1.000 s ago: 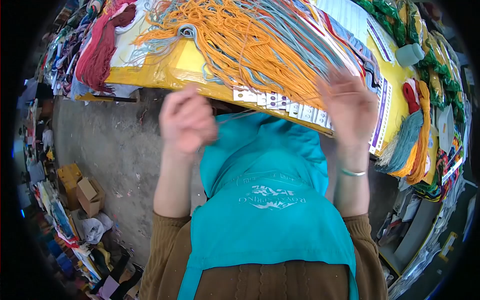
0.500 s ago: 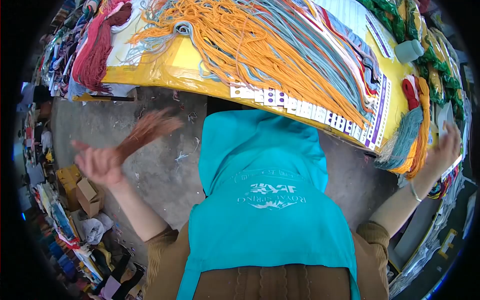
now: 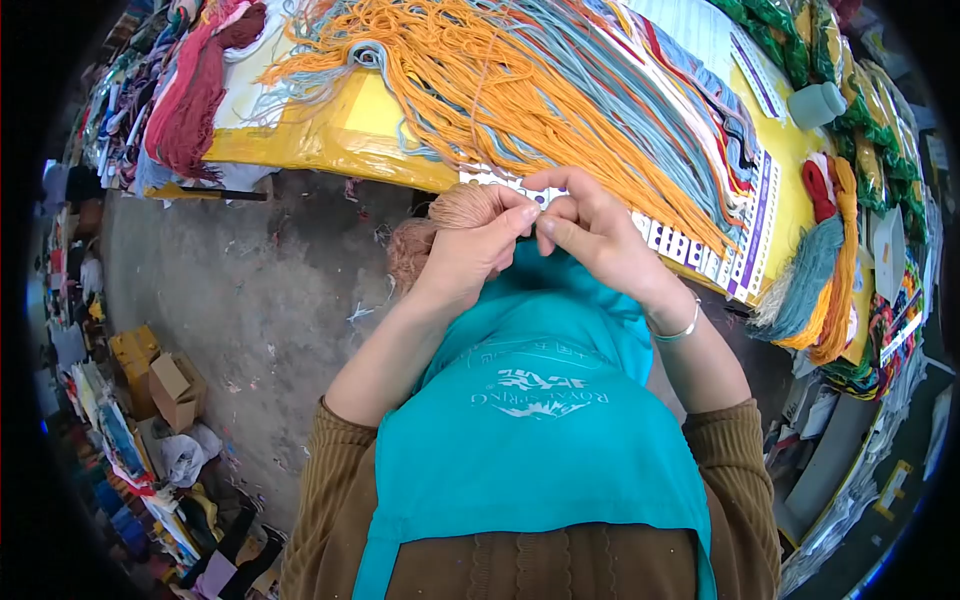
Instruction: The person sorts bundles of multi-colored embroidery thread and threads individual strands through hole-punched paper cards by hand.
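My left hand [image 3: 468,252] is closed round a tan-brown skein of thread [image 3: 460,206], whose loops bulge out above the knuckles, with a darker tuft hanging on the far left side. My right hand [image 3: 605,240] is just to the right, its thumb and fingers bent in a pinch close to the left fingertips. Whatever lies between those fingertips is too small to make out. Both hands are over the lap of the teal apron [image 3: 540,390], by the table's near edge. White cards with punched holes [image 3: 675,245] line that edge, partly behind the hands.
Long orange threads [image 3: 470,80] and grey-blue threads [image 3: 620,110] spread across the yellow table [image 3: 330,140]. Red skeins [image 3: 190,110] hang at its left end. Mixed skeins [image 3: 815,270] hang at the right, near a pale green cup [image 3: 817,104]. A cardboard box [image 3: 177,385] stands on the floor.
My left hand has come in from the far left with the brown thread. My right hand has moved from the skeins at the right to meet it in the middle, fingers now pinched.
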Available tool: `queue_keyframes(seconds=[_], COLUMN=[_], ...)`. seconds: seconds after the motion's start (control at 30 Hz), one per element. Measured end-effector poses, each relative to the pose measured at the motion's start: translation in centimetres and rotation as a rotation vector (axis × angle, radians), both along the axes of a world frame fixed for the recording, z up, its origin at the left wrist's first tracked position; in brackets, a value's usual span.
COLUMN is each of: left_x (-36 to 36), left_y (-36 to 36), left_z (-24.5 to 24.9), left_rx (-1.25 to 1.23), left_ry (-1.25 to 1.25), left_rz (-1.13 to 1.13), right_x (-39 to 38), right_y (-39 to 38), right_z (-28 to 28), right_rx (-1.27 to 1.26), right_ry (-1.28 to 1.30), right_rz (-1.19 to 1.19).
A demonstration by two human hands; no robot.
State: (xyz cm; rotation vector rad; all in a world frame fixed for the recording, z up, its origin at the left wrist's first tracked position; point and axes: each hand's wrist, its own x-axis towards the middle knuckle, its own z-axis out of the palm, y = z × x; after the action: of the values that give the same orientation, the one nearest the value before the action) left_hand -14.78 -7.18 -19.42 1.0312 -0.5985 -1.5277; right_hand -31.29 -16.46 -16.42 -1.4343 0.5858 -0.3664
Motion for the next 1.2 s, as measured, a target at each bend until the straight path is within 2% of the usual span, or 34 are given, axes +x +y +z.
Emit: queue_keyframes(seconds=[0.1,0.2,0.3,0.4,0.5,0.6,0.7,0.8,1.0,1.1,1.2], left_x=[-0.8,-0.8,-0.4,-0.3,0.2,-0.6,-0.8,-1.1,-0.6,-0.3,1.5], left_y=[-0.5,-0.7,-1.2,-1.4,-1.8,-2.3,-3.2,-4.0,-4.9,-4.7,-4.2], left_z=[-1.2,-1.0,-0.5,-0.2,0.4,-0.6,-2.0,-1.9,-1.9,-2.0,-1.9], left_rx=[0.057,0.111,0.188,0.224,0.306,0.267,0.105,0.111,0.189,0.150,0.105], left_ry=[-0.096,-0.104,-0.227,-0.285,-0.238,-0.266,-0.376,-0.426,-0.315,-0.481,-0.673], left_rz=[0.120,0.243,0.259,0.191,0.134,0.067,0.071,0.088,-0.020,-0.037,0.036], right_x=[0.2,0.6,0.8,1.0,1.0,0.9,0.8,0.7,0.8,0.8,0.9], right_y=[-0.2,-1.3,-2.7,-3.1,-3.2,-3.4,-3.5,-3.6,-3.5,-3.5,-3.5], right_z=[-1.7,-2.9,-4.1,-4.7,-4.7,-4.9,-4.5,-4.5,-4.9,-5.1,-4.4], right_rx=[-0.235,-0.411,-0.463,-0.494,-0.469,-0.427,-0.391,-0.281,-0.245,-0.333,-0.379], right_ry=[0.171,0.188,0.289,0.293,0.285,0.278,0.317,0.269,0.216,0.275,0.322], right_rz=[-0.152,-0.338,-0.333,-0.292,-0.278,-0.272,-0.261,-0.255,-0.257,-0.249,-0.217])
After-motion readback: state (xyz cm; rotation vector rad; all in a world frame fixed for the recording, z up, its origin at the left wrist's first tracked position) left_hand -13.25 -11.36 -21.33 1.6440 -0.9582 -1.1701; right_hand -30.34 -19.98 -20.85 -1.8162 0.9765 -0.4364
